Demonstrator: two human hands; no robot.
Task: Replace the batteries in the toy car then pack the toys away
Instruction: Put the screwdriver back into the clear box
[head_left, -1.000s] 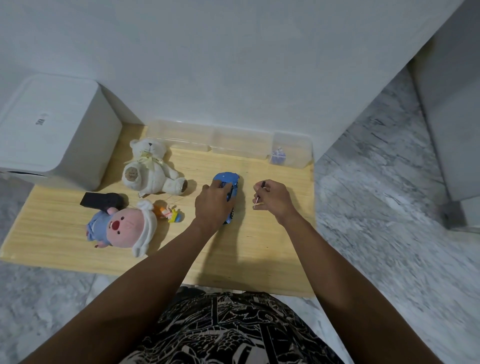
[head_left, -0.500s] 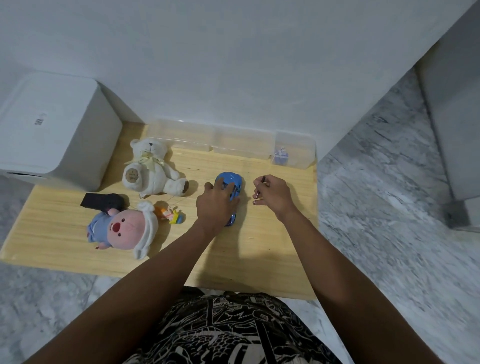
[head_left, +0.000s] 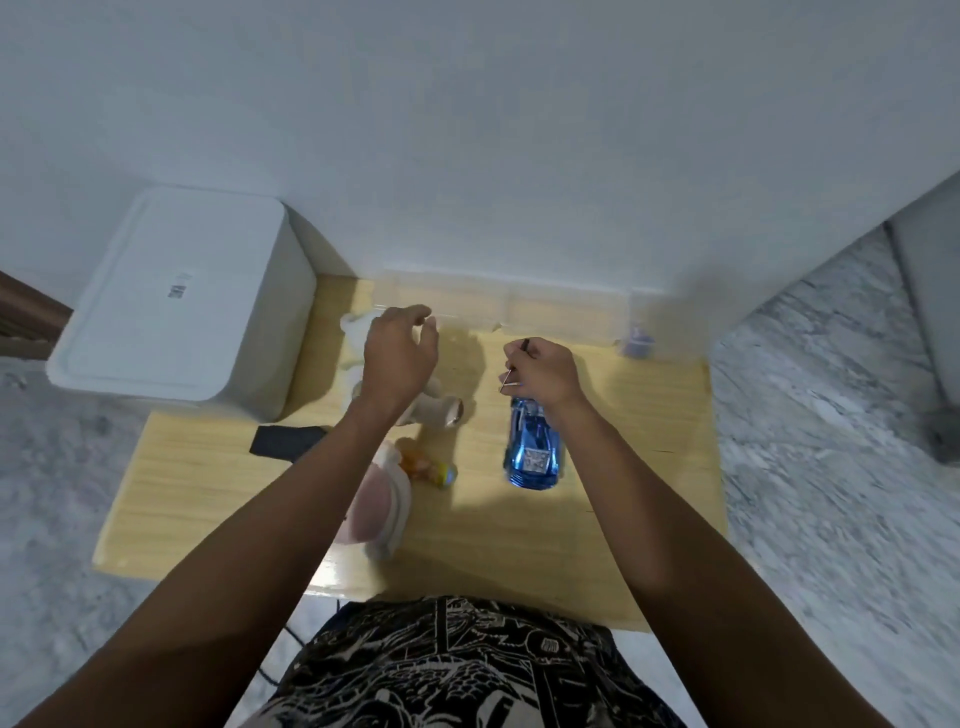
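Battery step, early. Toy car (head_left: 534, 447) lies on the wooden table (head_left: 208, 478), apparently belly-up, glossy blue, just under the right wrist. Right hand (head_left: 543, 371) pinches a thin screwdriver (head_left: 516, 364). Left hand (head_left: 400, 353) hovers loose-fingered, empty, over the white teddy (head_left: 436, 405). Next: steady the car, seat the tip in the cover screw.

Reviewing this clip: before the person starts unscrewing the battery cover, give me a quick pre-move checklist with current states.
1. Toy car lying free on the table: ok.
2. Screwdriver pinched in right hand: ok.
3. Left hand steadying the car: not ok, it hovers over the white teddy, holding nothing.
4. Car flipped, battery cover exposed: cannot tell.
5. Spare batteries in sight: cannot tell.
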